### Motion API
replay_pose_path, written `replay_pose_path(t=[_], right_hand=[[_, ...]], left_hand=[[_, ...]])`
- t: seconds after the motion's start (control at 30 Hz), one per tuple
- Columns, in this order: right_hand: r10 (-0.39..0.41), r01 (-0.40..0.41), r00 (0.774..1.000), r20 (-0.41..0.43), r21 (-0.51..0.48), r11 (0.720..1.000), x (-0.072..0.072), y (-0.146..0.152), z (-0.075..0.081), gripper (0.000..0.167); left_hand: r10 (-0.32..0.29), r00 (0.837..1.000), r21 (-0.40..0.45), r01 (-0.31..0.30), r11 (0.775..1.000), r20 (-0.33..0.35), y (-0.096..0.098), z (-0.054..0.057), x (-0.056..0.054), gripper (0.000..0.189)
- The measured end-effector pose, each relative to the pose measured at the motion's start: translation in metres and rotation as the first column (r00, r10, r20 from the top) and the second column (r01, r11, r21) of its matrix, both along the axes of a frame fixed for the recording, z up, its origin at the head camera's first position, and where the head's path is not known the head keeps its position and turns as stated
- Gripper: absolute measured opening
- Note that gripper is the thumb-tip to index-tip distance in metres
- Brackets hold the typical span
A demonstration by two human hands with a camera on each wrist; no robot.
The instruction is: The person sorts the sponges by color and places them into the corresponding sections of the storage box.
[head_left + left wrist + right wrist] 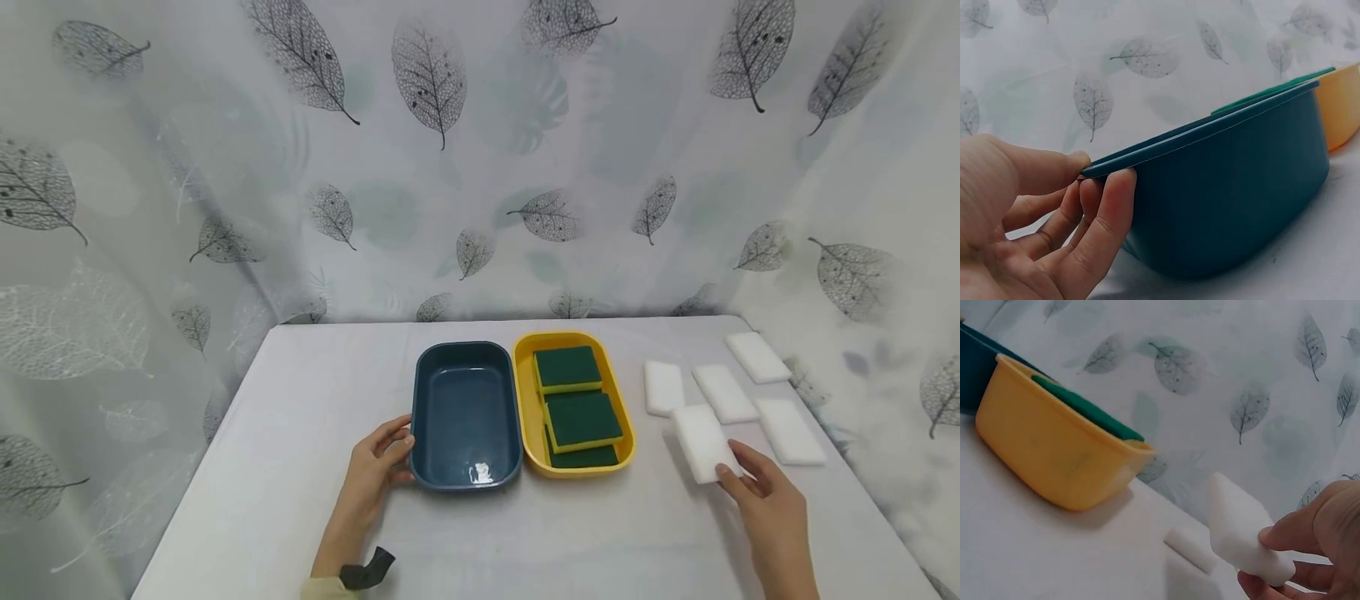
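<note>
My left hand (372, 467) pinches the left rim of a dark blue plastic basin (1229, 187), thumb on top and fingers beneath the lip. Nothing lies inside that basin in the head view. Over at the right, my right hand (776, 508) holds a white sponge block (703, 442) by its near end, between thumb and fingers. The wrist view shows this white sponge (1241, 525) tilted and raised above the table. Beside the blue basin stands a yellow basin (626, 442) with green-and-yellow scouring sponges (583, 419) in it, partly stacked.
Several more white sponges lie on the right of the table, among them a near one (790, 431) and a far one (757, 357). A white cloth (262, 467) covers the table. Leaf-patterned curtains (480, 167) hang behind and along both sides.
</note>
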State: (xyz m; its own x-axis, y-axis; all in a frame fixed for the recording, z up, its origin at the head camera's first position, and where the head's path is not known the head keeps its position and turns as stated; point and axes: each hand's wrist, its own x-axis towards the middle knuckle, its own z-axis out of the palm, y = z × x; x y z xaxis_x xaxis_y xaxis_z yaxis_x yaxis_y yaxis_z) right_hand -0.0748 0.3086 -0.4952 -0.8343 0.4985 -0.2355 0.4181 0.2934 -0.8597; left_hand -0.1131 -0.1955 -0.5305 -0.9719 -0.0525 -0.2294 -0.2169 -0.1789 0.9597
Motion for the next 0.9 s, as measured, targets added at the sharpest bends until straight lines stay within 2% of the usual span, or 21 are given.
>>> replay_pose_path(t=[0.1, 0.23, 0.27, 0.33, 0.43, 0.57, 0.73, 0.9], right_hand=[[0.032, -0.049, 0.99, -0.139, -0.123, 0.991, -0.002, -0.002, 0.005, 0.064], [0.104, -0.175, 0.948, -0.3, -0.22, 0.96, -0.006, -0.011, 0.012, 0.06], [0.131, -0.203, 0.94, -0.315, -0.208, 0.957, -0.007, -0.014, 0.014, 0.059], [0.186, -0.247, 0.93, -0.318, -0.165, 0.955, -0.009, -0.021, 0.018, 0.058], [0.277, -0.302, 0.922, -0.27, -0.058, 0.951, -0.013, -0.035, 0.027, 0.057], [0.388, -0.386, 0.896, -0.214, 0.054, 0.921, -0.021, -0.054, 0.04, 0.055], [0.495, -0.485, 0.846, -0.198, 0.097, 0.869, -0.035, -0.077, 0.052, 0.051], [0.567, -0.563, 0.801, -0.195, 0.077, 0.823, -0.045, -0.101, 0.053, 0.045]], left_hand=[[0.001, 1.0, 0.009, -0.001, 1.0, 0.002, -0.001, -0.001, 0.0, 0.049], [0.006, 1.0, 0.017, -0.006, 1.0, 0.004, -0.002, -0.001, 0.0, 0.048], [0.006, 1.0, 0.015, -0.006, 1.0, 0.004, -0.001, -0.001, 0.0, 0.048], [0.004, 1.0, 0.009, -0.004, 1.0, 0.006, -0.001, -0.002, 0.0, 0.049], [0.0, 1.0, 0.005, 0.0, 1.0, 0.009, 0.0, -0.003, 0.002, 0.05], [-0.007, 1.0, 0.018, 0.007, 1.0, 0.017, 0.001, -0.004, 0.002, 0.051], [-0.014, 1.0, 0.024, 0.014, 1.0, 0.003, 0.002, -0.004, 0.0, 0.051], [-0.013, 1.0, 0.02, 0.013, 1.0, 0.009, 0.002, -0.003, -0.001, 0.049]])
